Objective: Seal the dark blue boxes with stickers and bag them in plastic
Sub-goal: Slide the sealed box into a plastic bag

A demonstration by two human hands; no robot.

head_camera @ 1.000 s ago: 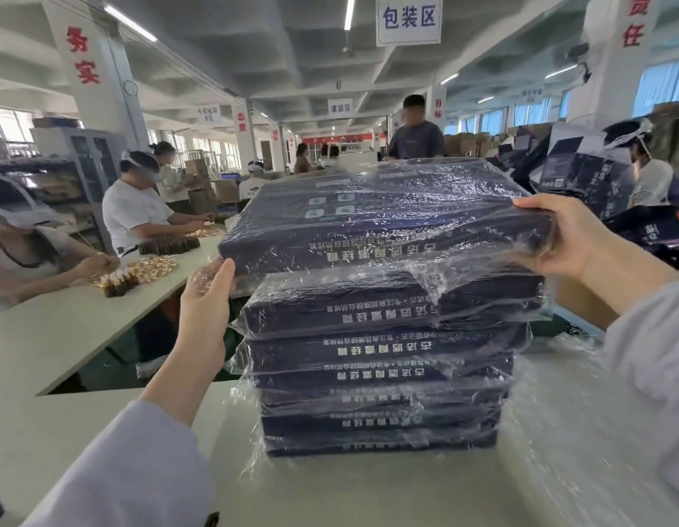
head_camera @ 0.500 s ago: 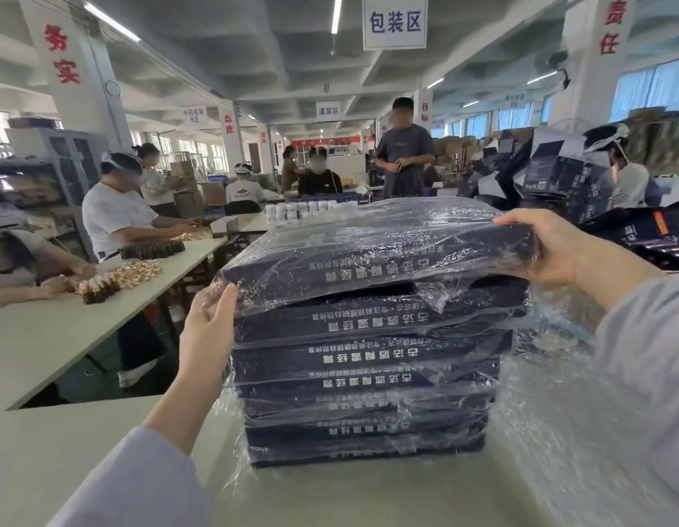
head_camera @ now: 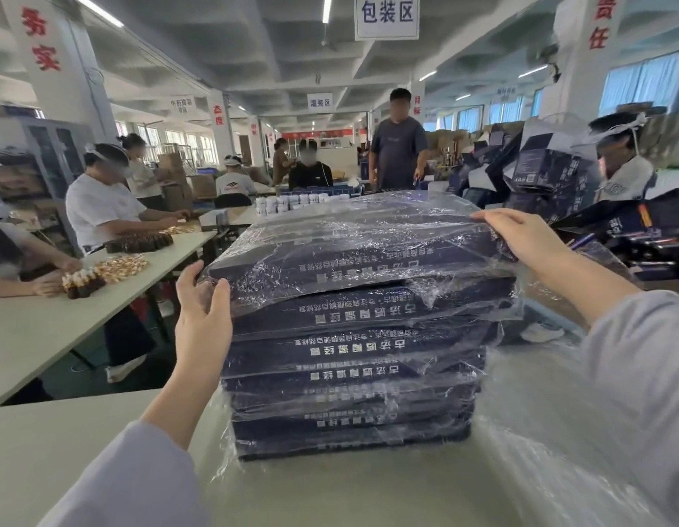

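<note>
Dark blue flat box in clear plastic (head_camera: 349, 260): tops the stack of bagged boxes (head_camera: 349, 393) on the white bench (head_camera: 64, 443), slightly askew.
Left hand (head_camera: 203, 310): fingers curled round its left end.
Right hand (head_camera: 520, 237): fingers curled over its right corner.
Care: square the edges before release; the plastic looks slippery.

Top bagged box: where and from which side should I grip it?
Grip the top bagged box at its two side edges, from left and right together, as the left hand and right hand do. It is wide, flat and in loose plastic.
</note>
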